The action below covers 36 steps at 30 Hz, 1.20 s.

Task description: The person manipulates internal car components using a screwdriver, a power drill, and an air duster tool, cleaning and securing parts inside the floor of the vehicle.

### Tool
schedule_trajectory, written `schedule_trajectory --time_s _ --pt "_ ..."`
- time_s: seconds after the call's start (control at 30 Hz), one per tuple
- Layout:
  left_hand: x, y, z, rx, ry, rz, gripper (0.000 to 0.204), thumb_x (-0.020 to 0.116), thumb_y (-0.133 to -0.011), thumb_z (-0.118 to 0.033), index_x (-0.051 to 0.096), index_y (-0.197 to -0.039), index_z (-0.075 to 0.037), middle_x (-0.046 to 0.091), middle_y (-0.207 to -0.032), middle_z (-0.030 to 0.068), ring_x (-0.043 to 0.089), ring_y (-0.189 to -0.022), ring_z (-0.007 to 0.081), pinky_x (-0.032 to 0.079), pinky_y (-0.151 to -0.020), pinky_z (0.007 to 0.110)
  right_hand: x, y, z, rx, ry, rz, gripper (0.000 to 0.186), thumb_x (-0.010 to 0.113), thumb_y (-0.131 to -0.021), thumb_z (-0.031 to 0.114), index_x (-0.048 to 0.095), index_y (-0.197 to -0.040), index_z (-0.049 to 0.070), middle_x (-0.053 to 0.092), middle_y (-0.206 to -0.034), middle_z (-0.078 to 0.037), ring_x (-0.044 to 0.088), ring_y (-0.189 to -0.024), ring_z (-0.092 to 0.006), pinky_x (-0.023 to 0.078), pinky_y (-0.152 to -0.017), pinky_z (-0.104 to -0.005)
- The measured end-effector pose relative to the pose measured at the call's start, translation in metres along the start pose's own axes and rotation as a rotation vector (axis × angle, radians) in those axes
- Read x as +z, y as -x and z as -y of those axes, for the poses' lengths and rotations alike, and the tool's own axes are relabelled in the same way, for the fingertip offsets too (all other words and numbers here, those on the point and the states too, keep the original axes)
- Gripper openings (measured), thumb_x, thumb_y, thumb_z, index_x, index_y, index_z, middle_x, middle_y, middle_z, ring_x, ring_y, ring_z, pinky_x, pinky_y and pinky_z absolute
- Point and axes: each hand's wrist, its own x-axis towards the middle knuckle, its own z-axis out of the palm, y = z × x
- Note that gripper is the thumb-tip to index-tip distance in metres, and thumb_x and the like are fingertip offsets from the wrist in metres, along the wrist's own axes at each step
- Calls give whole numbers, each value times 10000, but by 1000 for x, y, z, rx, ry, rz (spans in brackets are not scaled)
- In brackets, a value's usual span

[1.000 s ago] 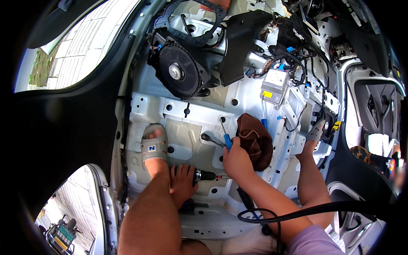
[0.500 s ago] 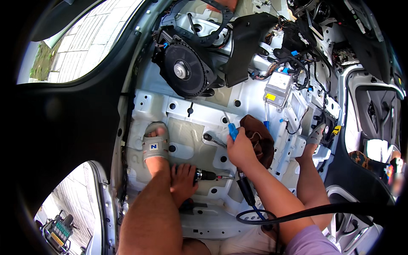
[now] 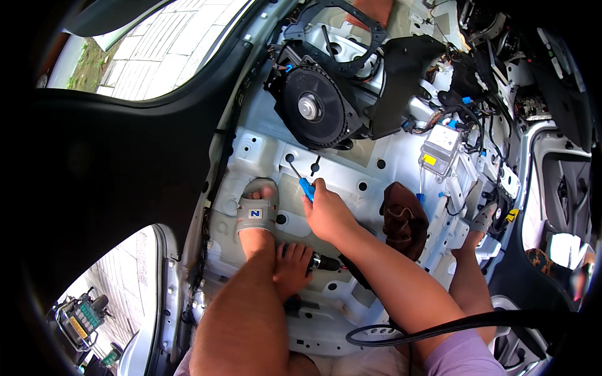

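Note:
My right hand (image 3: 329, 213) is closed round the blue handle of a screwdriver (image 3: 305, 188). Its thin shaft slants up and left, the tip at a round hole in the pale metal floor panel (image 3: 263, 164). Beside my sandalled left foot (image 3: 258, 210), my left hand (image 3: 292, 266) is wrapped over the body of a black power drill (image 3: 324, 262), which lies on the floor with its front pointing right. My right forearm hides the drill's bit. Right of that forearm lies a crumpled brown cloth bag (image 3: 404, 219).
Ahead sits a round black speaker (image 3: 313, 108) in its housing. Right of it are a silver control box (image 3: 441, 149), loose wiring, and a second blue-handled screwdriver (image 3: 421, 195). A black cable (image 3: 439, 326) loops across my right forearm. Door openings flank the stripped car floor.
My right hand has moved left and forward with the screwdriver, from beside the brown bag to the hole in the panel. My left hand stays on the drill. The view has shifted.

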Motion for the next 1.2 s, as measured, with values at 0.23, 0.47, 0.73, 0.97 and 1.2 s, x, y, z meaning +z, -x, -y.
schedule_trajectory --time_s 0.23,0.47,0.73,0.97,1.2 --pt "-13 -2 -3 7 41 -20 749 840 -746 -354 594 -1402 -89 579 -1369 116 506 -1358 312 291 -1227 586 13 -8 -17 -27 -55 -55 344 616 -1077 279 515 -1261 7 726 -850 -227 739 -772 -447 573 -691 -549" --pt "-20 1 -2 -16 41 -2 744 841 -753 -358 596 -1400 -84 588 -1376 122 509 -1365 313 277 -1236 568 -18 -23 -18 542 -1141 392 266 586 -1118 349 577 -1123 83 589 -761 -5 545 -572 -124 455 -544 -296" --pt "-21 -1 -5 -24 25 10 749 861 -748 -320 580 -1404 -95 583 -1388 116 515 -1365 294 297 -1239 596 13 -59 -30 623 -1442 539 367 606 -1114 444 598 -1133 77 528 -765 39 418 -559 -77 417 -585 -279" --pt "-17 -4 -7 -11 35 9 734 847 -758 -333 600 -1403 -85 564 -1445 134 510 -1379 323 313 -1227 609 31 -44 -29 476 -1213 351 317 624 -1102 411 569 -1058 101 586 -756 -16 531 -547 -142 517 -538 -386" --pt "-48 6 32 -168 46 -178 717 809 -782 -283 581 -1419 -48 565 -1485 167 537 -1374 333 363 -1203 573 16 -4 -51 398 -1278 379 366 648 -1094 397 544 -1287 103 734 -1041 -127 787 -991 -328 657 -834 -458"
